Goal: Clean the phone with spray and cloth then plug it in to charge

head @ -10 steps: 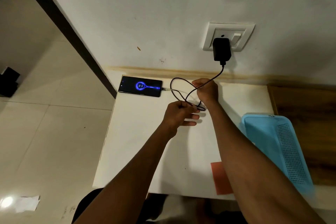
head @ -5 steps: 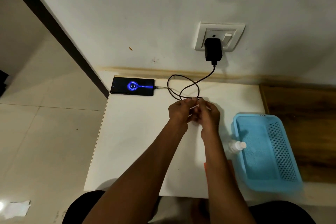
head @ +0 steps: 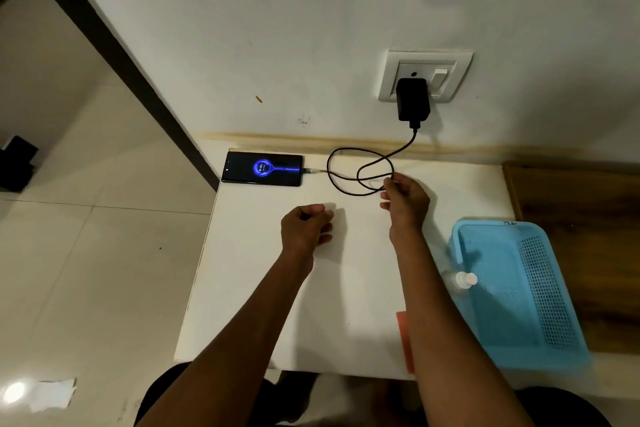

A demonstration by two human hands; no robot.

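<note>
Head view: phone (head: pixel 264 169) charging at the bench's (head: pixel 263 288) far left corner.
Its screen glows blue — a looped cable (head: pixel 360 172) runs to the charger (head: pixel 412 99) in the wall socket (head: pixel 426 74). Right hand (head: pixel 406 196) pinches the loop; left hand (head: pixel 306 224) rests curled closed, holding nothing visible.
</note>
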